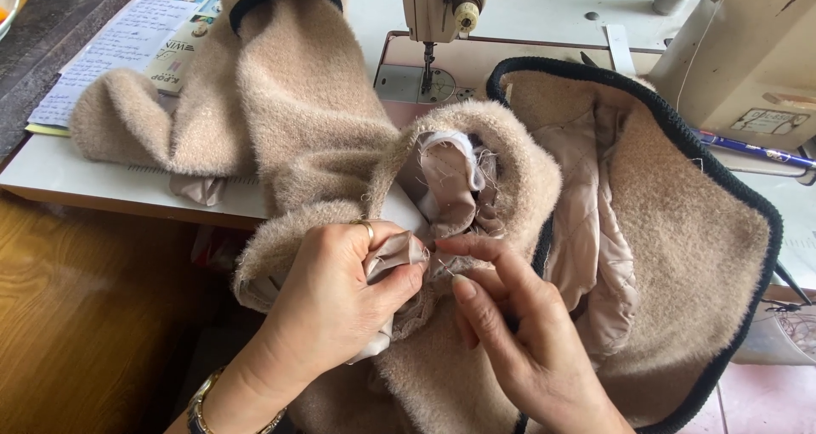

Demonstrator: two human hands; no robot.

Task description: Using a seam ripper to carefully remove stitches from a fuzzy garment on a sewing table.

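White tabletop [51,175] with a cream sewing machine [722,51], fuzzy beige coat [680,230] draped over both and down toward the person.

Left hand [327,306], ring and bracelet on, fingers pressed together pinching a fold of pale pink lining [393,254] at the opened sleeve end. Right hand [531,340] beside it, thumb and forefinger tips closed on the frayed seam edge [438,249], other fingers loosely spread on the fleece. Quilted lining [586,247] shows inside the coat, black trim [748,196] along its edge. Papers [127,43] at the far left, blue pen [748,151] by the machine base. Judgement: keep the lining taut with the left pinch, work only loose threads at the seam, pull along the stitch line so the lining doesn't tear.
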